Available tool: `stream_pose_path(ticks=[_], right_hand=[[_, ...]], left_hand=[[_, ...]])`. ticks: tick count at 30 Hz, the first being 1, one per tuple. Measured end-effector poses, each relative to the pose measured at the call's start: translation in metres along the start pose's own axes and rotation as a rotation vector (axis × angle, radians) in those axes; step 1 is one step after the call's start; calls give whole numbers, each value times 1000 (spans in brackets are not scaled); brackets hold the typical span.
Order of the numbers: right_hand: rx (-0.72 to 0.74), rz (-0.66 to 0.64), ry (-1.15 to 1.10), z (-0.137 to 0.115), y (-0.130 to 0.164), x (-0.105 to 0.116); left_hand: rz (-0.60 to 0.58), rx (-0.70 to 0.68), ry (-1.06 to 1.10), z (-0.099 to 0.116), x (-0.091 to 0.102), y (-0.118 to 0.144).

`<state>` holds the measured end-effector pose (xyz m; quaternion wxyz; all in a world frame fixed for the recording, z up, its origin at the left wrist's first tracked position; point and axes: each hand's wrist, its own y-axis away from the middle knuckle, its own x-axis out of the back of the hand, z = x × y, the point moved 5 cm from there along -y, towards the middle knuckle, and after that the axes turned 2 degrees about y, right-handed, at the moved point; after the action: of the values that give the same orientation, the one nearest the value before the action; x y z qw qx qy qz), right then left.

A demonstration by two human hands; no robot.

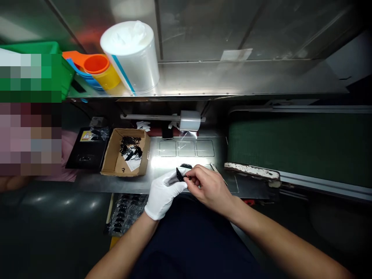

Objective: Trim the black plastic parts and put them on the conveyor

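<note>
My left hand point(164, 192), in a white glove, grips a small glossy black part point(179, 175) between thumb and fingers. Bare, my right hand point(207, 185) pinches a tiny dark piece point(187, 177) against that part's right side; the fingers hide most of it. Just behind the hands, another flat black part point(186, 166) lies on the metal worktop point(151, 182). A thin pen-like tool point(216, 170) rests to the right, partly behind my right hand. Left of my hands stands an open cardboard box point(144, 164) with many small black pieces inside.
A green conveyor belt point(302, 143) runs along the right. Behind the worktop, a film roll point(190, 120) hangs on a bar. The shelf above bears a large plastic-film roll point(136, 58) and colored cups point(107, 75). Trays of black parts point(119, 215) sit lower left. Another person's pink sleeve point(69, 155) shows at left.
</note>
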<state>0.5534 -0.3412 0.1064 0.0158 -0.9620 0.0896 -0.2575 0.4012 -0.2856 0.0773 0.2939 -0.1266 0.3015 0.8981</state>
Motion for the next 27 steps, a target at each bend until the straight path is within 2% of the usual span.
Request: stream_pose_path(ticks=[1, 4, 5, 6, 8, 10, 12, 15, 19, 21, 23, 27], right_hand=[[-88, -81, -115, 8, -2, -3], [-350, -488, -570, 25, -7, -24], [-388, -580, -662, 26, -9, -29], [-387, -613, -682, 26, -14, -32], [-255, -544, -519, 23, -26, -35], [20, -449, -253, 9, -38, -38], [317, -426, -63, -10, -45, -47], [615, -460, 31, -36, -53, -69], [850, -534, 5, -71, -66, -102], [908, -577, -34, -86, -77, -117], [878, -586, -50, -94, -97, -134], [607, -464, 66, -78, -164, -184]], left_hand=[[-28, 22, 39, -3, -1, 0], [-100, 77, 130, -14, 3, 2], [-108, 87, 165, -16, 7, 3], [-103, 89, 196, -17, 12, 4], [-64, 75, 250, -17, 25, 7], [-17, 47, 289, -14, 39, 13], [26, 8, 323, -11, 52, 22], [91, -64, 376, -9, 72, 39], [223, -189, 462, -4, 106, 73], [300, -257, 503, 1, 124, 96], [391, -309, 566, 5, 141, 119], [539, -361, 709, 4, 159, 148]])
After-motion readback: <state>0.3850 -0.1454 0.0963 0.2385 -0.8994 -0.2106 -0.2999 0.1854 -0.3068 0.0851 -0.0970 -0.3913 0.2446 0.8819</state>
